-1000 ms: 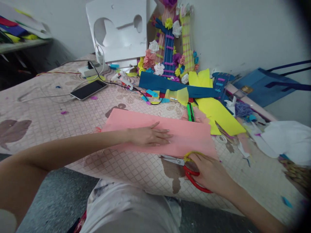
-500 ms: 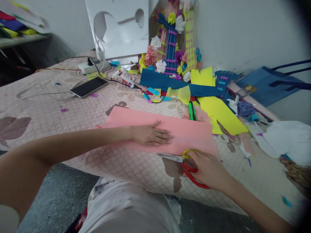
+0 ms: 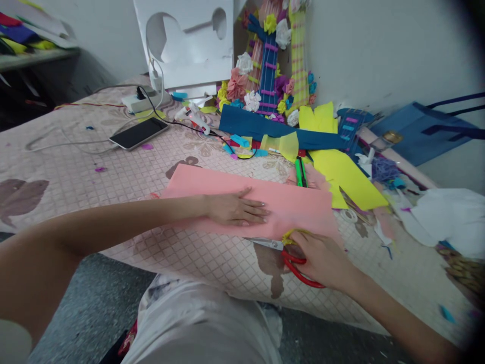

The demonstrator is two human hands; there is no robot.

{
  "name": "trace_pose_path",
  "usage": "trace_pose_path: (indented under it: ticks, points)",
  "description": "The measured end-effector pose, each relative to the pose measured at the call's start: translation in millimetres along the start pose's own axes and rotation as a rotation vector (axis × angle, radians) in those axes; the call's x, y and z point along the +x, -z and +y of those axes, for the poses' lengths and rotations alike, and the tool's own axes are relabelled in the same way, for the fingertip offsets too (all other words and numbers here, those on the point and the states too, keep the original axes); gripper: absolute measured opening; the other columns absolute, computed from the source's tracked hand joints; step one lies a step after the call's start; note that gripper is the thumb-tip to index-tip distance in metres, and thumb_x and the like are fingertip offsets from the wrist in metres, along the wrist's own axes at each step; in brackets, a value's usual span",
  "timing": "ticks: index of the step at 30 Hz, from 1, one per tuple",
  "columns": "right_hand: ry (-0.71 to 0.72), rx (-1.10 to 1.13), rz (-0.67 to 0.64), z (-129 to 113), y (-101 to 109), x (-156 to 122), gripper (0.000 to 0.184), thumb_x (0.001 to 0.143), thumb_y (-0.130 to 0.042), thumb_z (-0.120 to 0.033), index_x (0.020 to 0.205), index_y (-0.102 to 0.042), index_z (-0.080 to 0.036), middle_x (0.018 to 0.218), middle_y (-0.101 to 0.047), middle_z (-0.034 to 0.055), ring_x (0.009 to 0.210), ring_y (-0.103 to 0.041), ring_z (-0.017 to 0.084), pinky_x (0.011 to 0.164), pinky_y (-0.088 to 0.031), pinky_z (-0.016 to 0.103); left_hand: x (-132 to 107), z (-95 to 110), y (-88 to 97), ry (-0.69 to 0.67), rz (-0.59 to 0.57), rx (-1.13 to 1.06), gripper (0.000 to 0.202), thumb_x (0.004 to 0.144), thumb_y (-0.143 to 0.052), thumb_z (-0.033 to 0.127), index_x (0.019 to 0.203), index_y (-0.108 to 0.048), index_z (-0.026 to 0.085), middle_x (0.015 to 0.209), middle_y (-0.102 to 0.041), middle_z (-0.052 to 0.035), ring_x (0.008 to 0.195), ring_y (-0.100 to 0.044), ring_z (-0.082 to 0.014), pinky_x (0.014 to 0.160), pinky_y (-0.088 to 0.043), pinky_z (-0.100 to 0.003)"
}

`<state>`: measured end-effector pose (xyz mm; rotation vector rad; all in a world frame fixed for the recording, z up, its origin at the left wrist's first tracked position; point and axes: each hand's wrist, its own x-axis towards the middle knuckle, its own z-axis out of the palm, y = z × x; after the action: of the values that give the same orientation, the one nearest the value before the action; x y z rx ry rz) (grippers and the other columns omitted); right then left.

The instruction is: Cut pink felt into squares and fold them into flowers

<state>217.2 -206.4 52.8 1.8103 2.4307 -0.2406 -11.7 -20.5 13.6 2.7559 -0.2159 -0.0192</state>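
Observation:
A pink sheet (image 3: 299, 207), paper or thin felt, lies flat on the cloth-covered table in front of me. My left hand (image 3: 238, 209) rests on its middle with the fingers stretched out, pressing it down. At the sheet's near right edge, my right hand (image 3: 322, 260) grips a pair of scissors (image 3: 299, 270) by the handles, one loop red and the other wrapped in yellow. Their metal blades point left along the near edge of the sheet. Whether the blades are around the edge or beside it I cannot tell.
Behind the sheet lie a green box cutter (image 3: 300, 172), yellow sheets (image 3: 344, 177), a blue strip (image 3: 265, 132) and a glue gun (image 3: 197, 120). A phone (image 3: 138, 134) and power strip (image 3: 146, 101) sit to the left. Decorated paper guitars (image 3: 268, 76) lean against the wall.
My right hand and the scissors have shifted very slightly left and up along the pink sheet's near edge. My left hand stays in place.

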Motion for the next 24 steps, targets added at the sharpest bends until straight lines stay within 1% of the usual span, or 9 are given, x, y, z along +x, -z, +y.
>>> trace_pose_path:
  ticks: [3, 6, 9, 11, 14, 16, 19, 22, 24]
  points:
    - [0.009, -0.007, 0.004, 0.6, 1.2, -0.4, 0.027, 0.076, -0.065, -0.034, 0.095, -0.053, -0.020, 0.089, -0.068, 0.0052, 0.085, -0.065, 0.024, 0.069, -0.044, 0.032, -0.3, 0.0, 0.0, -0.019, 0.022, 0.013, 0.049, 0.096, -0.028, 0.035, 0.145, -0.022, 0.036, 0.152, -0.024, 0.0072, 0.143, -0.011, -0.0125, 0.113, 0.018, -0.039]
    - [0.000, -0.020, -0.015, 1.2, 1.8, -1.1, 0.030, 0.076, -0.065, -0.037, 0.096, -0.053, -0.019, 0.086, -0.068, 0.0049, 0.082, -0.065, 0.024, 0.065, -0.043, 0.031, -0.6, 0.0, -0.4, -0.045, 0.058, 0.030, 0.049, 0.096, -0.027, 0.034, 0.145, -0.025, 0.033, 0.151, -0.027, 0.0048, 0.143, -0.013, -0.0137, 0.113, 0.017, -0.040]
    - [0.007, -0.037, -0.050, 2.6, 0.6, -1.6, 0.029, 0.076, -0.065, -0.039, 0.094, -0.052, -0.019, 0.083, -0.067, 0.0045, 0.079, -0.066, 0.025, 0.062, -0.042, 0.031, -0.5, 1.3, 0.4, -0.025, 0.040, 0.026, 0.049, 0.096, -0.026, 0.034, 0.145, -0.025, 0.033, 0.151, -0.026, 0.0057, 0.143, -0.012, -0.0128, 0.112, 0.019, -0.039]
    - [0.014, -0.056, -0.066, 3.3, -0.6, -1.6, 0.027, 0.078, -0.063, -0.036, 0.094, -0.052, -0.019, 0.082, -0.067, 0.0043, 0.078, -0.066, 0.025, 0.060, -0.042, 0.031, -0.3, 2.7, 1.6, 0.001, 0.014, 0.009, 0.049, 0.096, -0.026, 0.035, 0.145, -0.024, 0.035, 0.151, -0.023, 0.0076, 0.143, -0.010, -0.0117, 0.112, 0.019, -0.037]
    - [0.009, -0.060, -0.053, 2.8, -1.4, -1.5, 0.025, 0.078, -0.063, -0.035, 0.094, -0.052, -0.019, 0.081, -0.067, 0.0043, 0.078, -0.066, 0.025, 0.062, -0.042, 0.031, -0.1, 3.8, 2.4, 0.023, -0.003, -0.001, 0.049, 0.095, -0.026, 0.036, 0.145, -0.023, 0.036, 0.152, -0.021, 0.0090, 0.143, -0.008, -0.0108, 0.111, 0.020, -0.036]
    - [-0.005, -0.036, -0.036, 1.3, -0.8, -1.5, 0.027, 0.077, -0.065, -0.037, 0.094, -0.053, -0.019, 0.084, -0.067, 0.0047, 0.081, -0.065, 0.025, 0.065, -0.042, 0.031, -0.1, 3.5, 1.9, 0.008, 0.013, 0.007, 0.049, 0.095, -0.026, 0.035, 0.145, -0.024, 0.036, 0.152, -0.023, 0.0080, 0.143, -0.010, -0.0115, 0.111, 0.020, -0.037]
    - [-0.025, 0.000, -0.030, -1.5, 0.9, -1.3, 0.032, 0.074, -0.067, -0.040, 0.094, -0.053, -0.020, 0.088, -0.067, 0.0052, 0.084, -0.064, 0.025, 0.068, -0.043, 0.032, -0.5, 1.8, 0.0, -0.027, 0.058, 0.010, 0.049, 0.095, -0.028, 0.035, 0.144, -0.025, 0.035, 0.151, -0.027, 0.0064, 0.143, -0.013, -0.0131, 0.113, 0.015, -0.040]
    - [-0.025, 0.027, -0.027, -4.2, 2.0, 0.4, 0.037, 0.072, -0.069, -0.044, 0.094, -0.053, -0.020, 0.089, -0.067, 0.0052, 0.084, -0.064, 0.025, 0.068, -0.043, 0.032, -0.7, -0.4, -2.0, -0.049, 0.093, -0.001, 0.049, 0.095, -0.029, 0.034, 0.144, -0.026, 0.035, 0.149, -0.030, 0.0053, 0.142, -0.016, -0.0142, 0.114, 0.012, -0.041]
    - [-0.020, 0.040, -0.016, -6.2, 2.6, 2.4, 0.039, 0.070, -0.069, -0.048, 0.094, -0.053, -0.021, 0.089, -0.067, 0.0050, 0.083, -0.064, 0.025, 0.067, -0.042, 0.032, -0.6, -1.5, -2.9, -0.066, 0.100, -0.007, 0.049, 0.095, -0.029, 0.034, 0.144, -0.027, 0.034, 0.149, -0.031, 0.0041, 0.142, -0.016, -0.0151, 0.114, 0.014, -0.042]
